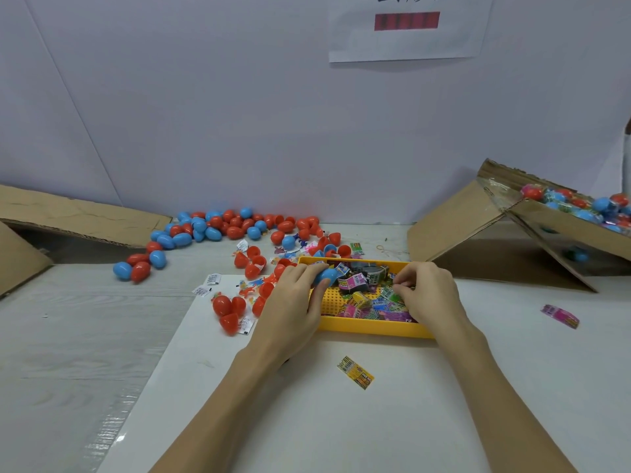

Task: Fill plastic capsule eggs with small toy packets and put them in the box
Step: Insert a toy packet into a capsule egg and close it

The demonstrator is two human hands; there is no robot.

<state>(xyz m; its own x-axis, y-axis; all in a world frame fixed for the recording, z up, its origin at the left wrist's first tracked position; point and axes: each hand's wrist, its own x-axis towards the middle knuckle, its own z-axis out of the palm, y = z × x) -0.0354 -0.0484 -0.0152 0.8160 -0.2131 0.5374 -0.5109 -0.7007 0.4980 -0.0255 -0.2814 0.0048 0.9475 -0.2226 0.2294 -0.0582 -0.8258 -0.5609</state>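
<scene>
A blue plastic capsule egg half (326, 275) sits gripped in the left hand (296, 302) over a yellow plastic tray (372, 329) of small toy packets (367, 303), where the right hand's (428, 295) curled fingers (401, 285) pinch at packets; the cardboard box (532, 230) of filled eggs stands at the bench's far right.

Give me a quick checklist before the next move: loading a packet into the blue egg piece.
1. Left hand holds the blue plastic egg piece: ok.
2. Right hand fingers reach the small toy packets in the yellow plastic tray: ok.
3. One single packet pinched: cannot tell.
4. Egg piece's open side facing up: cannot tell.
5. Cardboard box at right open, already holding eggs: ok.
</scene>
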